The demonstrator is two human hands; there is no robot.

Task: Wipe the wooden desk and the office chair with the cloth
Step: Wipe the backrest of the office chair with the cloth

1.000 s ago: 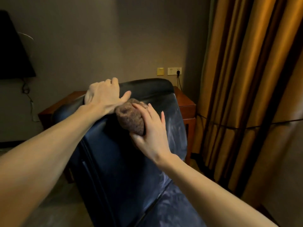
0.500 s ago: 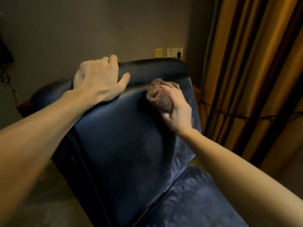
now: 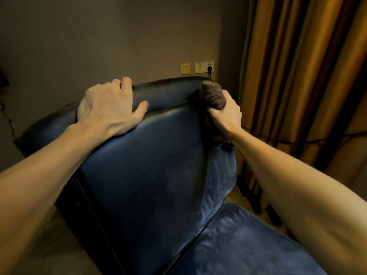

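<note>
A dark blue leather office chair (image 3: 143, 175) fills the middle of the view, its backrest facing me and its seat cushion at the lower right. My left hand (image 3: 111, 108) grips the top edge of the backrest, fingers curled over it and thumb on the front. My right hand (image 3: 224, 118) grips a bunched brown cloth (image 3: 213, 95) and presses it against the upper right corner of the backrest. The wooden desk is hidden behind the chair.
Heavy orange-brown curtains (image 3: 297, 76) hang close on the right. A grey wall (image 3: 119, 36) behind the chair carries a yellow plate and a white socket (image 3: 204, 67) with a plug in it. Pale floor (image 3: 45, 245) shows at lower left.
My right hand has carried the cloth from the middle of the backrest up and right to its top right corner. My left hand kept its hold on the top edge. The view moved closer.
</note>
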